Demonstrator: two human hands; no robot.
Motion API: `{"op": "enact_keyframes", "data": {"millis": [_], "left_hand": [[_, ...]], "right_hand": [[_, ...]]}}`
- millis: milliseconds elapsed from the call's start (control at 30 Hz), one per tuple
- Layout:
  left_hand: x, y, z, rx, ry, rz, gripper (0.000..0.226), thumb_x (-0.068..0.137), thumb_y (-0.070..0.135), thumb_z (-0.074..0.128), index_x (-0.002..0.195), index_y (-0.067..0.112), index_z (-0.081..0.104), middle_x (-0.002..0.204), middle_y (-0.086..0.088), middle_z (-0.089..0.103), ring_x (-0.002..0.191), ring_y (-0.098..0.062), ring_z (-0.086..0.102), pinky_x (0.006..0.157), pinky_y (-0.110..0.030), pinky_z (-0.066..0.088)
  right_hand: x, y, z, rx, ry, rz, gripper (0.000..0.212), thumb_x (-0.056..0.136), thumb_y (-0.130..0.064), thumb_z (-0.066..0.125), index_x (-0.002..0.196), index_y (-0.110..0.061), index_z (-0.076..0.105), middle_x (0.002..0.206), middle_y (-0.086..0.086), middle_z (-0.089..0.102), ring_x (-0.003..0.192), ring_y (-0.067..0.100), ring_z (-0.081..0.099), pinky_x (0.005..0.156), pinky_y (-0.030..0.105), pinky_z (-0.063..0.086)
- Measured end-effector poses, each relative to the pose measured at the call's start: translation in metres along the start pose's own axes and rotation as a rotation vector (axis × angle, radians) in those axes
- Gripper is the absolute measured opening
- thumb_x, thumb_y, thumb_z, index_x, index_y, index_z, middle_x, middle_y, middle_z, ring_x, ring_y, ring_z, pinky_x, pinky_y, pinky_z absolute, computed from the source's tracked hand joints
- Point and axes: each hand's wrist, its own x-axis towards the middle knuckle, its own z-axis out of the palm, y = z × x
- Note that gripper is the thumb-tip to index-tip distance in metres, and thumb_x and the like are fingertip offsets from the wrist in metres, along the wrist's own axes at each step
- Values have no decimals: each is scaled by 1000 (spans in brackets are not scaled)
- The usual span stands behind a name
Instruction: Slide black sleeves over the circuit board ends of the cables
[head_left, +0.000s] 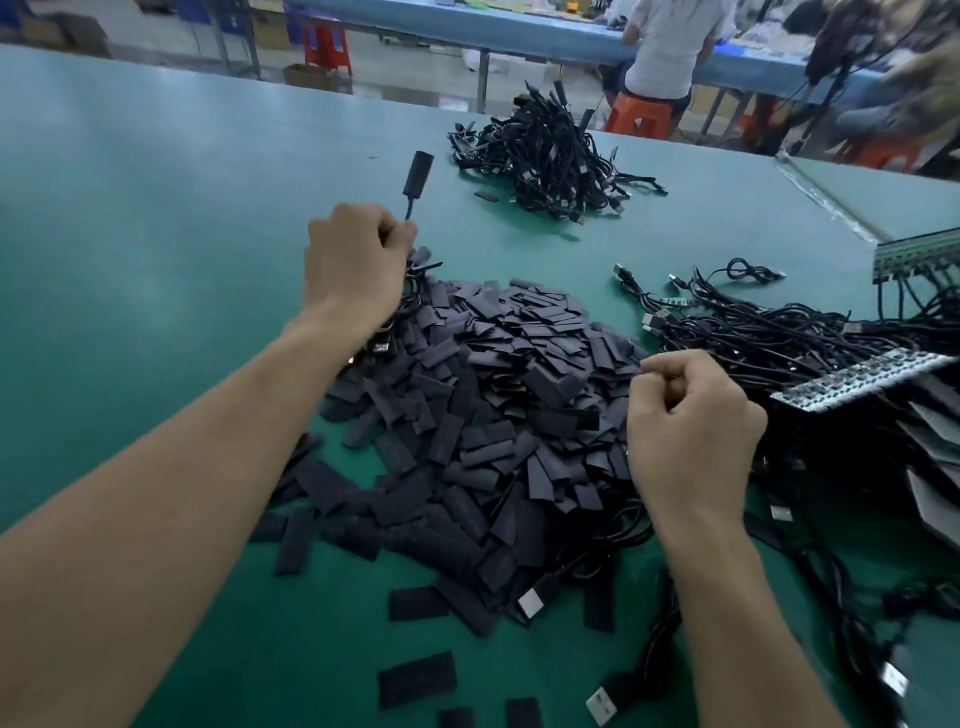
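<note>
My left hand (356, 260) grips a black cable, and its sleeved end (420, 174) stands up above my fist. The cable's loop and USB plug hang below my wrist. A big heap of flat black sleeves (478, 395) lies in the middle of the green table (156, 234). My right hand (691, 421) hovers over the heap's right edge with fingers curled; I see nothing held in it. To its right lies a tangle of cables (769, 338) joined to strips of circuit boards (862, 379).
A pile of cables with sleeves on them (545, 156) sits at the far side of the table. Loose USB plugs (602, 704) and cables trail along the near right. A second board strip (919, 254) sits at the right edge. People sit on orange stools behind.
</note>
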Motion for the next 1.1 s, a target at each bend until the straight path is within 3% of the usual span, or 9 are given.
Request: {"op": "enact_keyframes", "data": {"millis": [100,200,267,333,433,567,800,933,1100], "left_hand": [[18,1,11,157,-115,-128,34,99,38,52,92,9,69,100,-18,66,98,-40,62,78,-38,44],[2,10,15,310,-139,17,35,98,35,54,123,13,66,124,-15,61,115,-35,56,93,-46,46],[-24,16,15,233,-125,184,27,96,28,59,119,17,68,121,-9,64,111,-28,58,91,-40,46],[-57,17,13,172,-94,303,15,93,26,64,105,20,71,110,-2,68,102,-21,59,86,-30,39],[-100,11,14,176,-55,389,9,88,27,70,97,24,71,102,5,68,99,-19,57,87,-31,36],[-125,-4,26,136,-211,357,15,91,34,66,103,25,70,106,8,68,105,-19,57,93,-36,40],[-118,-10,30,132,-252,326,16,93,36,62,101,24,69,107,6,67,108,-22,55,94,-38,39],[-119,-9,28,117,-260,309,16,93,36,62,98,23,69,104,6,66,107,-22,54,94,-40,41],[-119,-7,28,126,-264,304,16,93,37,62,97,23,68,104,6,66,107,-22,54,94,-40,42]], "right_hand": [[-1,0,-1,-181,-130,98,15,93,-16,52,85,-20,63,62,-4,59,55,13,54,48,25,35],[0,0,-5,-329,-234,190,18,95,-21,47,92,-22,64,73,-5,58,69,21,56,63,33,46],[1,-1,-7,-433,-327,237,19,95,-24,44,99,-24,63,92,0,61,87,27,56,81,43,51],[1,0,-8,-488,-416,297,20,95,-25,43,106,-26,59,103,1,57,97,28,53,87,45,49],[0,0,-7,-479,-480,291,26,94,-20,42,115,-26,57,103,0,50,96,27,51,81,39,47],[3,-3,-6,-375,-502,254,37,94,-11,42,124,-24,61,117,6,59,90,23,53,76,34,45],[24,1,-42,-248,-420,376,38,86,-6,42,97,-24,74,102,11,71,85,25,66,81,39,58],[15,14,-57,-379,-605,341,25,89,-16,51,91,-32,70,93,0,66,78,12,59,70,29,48],[3,22,-61,-260,-721,350,16,83,-25,70,96,-34,66,88,-16,64,84,-1,56,61,19,43]]}}
